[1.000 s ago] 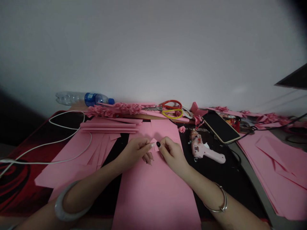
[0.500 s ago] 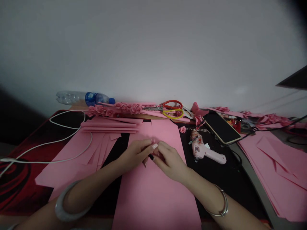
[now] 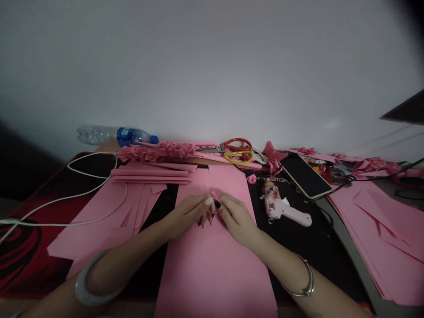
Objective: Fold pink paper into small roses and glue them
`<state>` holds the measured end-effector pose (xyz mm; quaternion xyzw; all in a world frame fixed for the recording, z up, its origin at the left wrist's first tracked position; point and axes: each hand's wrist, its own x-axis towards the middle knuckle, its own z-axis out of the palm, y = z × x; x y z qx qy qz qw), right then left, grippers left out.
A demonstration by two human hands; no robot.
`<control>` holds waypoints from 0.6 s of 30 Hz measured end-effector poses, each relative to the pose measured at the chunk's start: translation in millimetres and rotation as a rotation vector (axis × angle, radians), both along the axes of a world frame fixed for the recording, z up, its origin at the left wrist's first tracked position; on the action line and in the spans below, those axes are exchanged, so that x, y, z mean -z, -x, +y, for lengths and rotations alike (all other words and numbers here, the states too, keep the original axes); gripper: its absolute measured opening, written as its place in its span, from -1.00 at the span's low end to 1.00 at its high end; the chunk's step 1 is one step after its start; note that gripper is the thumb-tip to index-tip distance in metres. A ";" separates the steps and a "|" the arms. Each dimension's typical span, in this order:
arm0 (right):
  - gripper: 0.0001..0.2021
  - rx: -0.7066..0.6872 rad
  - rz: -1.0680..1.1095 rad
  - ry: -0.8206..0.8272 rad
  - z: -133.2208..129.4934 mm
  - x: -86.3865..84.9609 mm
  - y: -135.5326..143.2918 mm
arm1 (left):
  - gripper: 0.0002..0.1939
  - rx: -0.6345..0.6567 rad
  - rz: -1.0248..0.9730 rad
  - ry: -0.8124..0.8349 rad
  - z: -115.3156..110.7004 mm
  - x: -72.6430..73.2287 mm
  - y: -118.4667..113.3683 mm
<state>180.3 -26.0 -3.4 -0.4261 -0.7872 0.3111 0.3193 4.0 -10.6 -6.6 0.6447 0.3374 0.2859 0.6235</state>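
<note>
Both hands meet over a large pink paper sheet [image 3: 215, 274] in the middle of the table. Between their fingertips is a small piece of pink paper [image 3: 214, 194], mostly covered by the fingers. My left hand [image 3: 194, 210] pinches it from the left, its other fingers curled beneath. From the right, my right hand [image 3: 236, 216] grips it between thumb and bent fingers. A small pink paper rose [image 3: 252, 179] lies on the black mat beyond my right hand, near a pink glue gun [image 3: 286, 211].
Scissors [image 3: 236, 152] lie at the back beside rows of paper roses [image 3: 159, 151]. A bottle [image 3: 115, 134] lies behind rolled paper [image 3: 152, 174]. White cable [image 3: 66, 224] crosses cut sheets [image 3: 99, 221] at left. A phone [image 3: 306, 176] and more sheets [image 3: 387, 247] are right.
My fingers have shifted around the small paper piece. My right thumb has moved up and its tip is now at the paper's edge. A bit more of the pink piece shows above the fingers.
</note>
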 end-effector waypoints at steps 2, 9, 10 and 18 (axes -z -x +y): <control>-0.78 0.041 0.018 -0.002 0.5 0.8 -0.3 | -0.55 0.011 0.008 -0.015 0.3 -3.1 0.5; -0.71 0.120 0.110 0.058 2.4 0.5 -2.5 | -0.66 -0.352 0.055 -0.095 6.0 -7.4 1.3; -0.70 0.117 0.119 0.066 2.8 0.4 -2.9 | -0.72 -0.374 0.035 -0.097 7.0 -7.4 0.9; -0.70 0.140 0.080 0.067 3.8 -1.8 -2.1 | -0.78 -0.208 -0.009 -0.023 7.5 -10.4 -4.1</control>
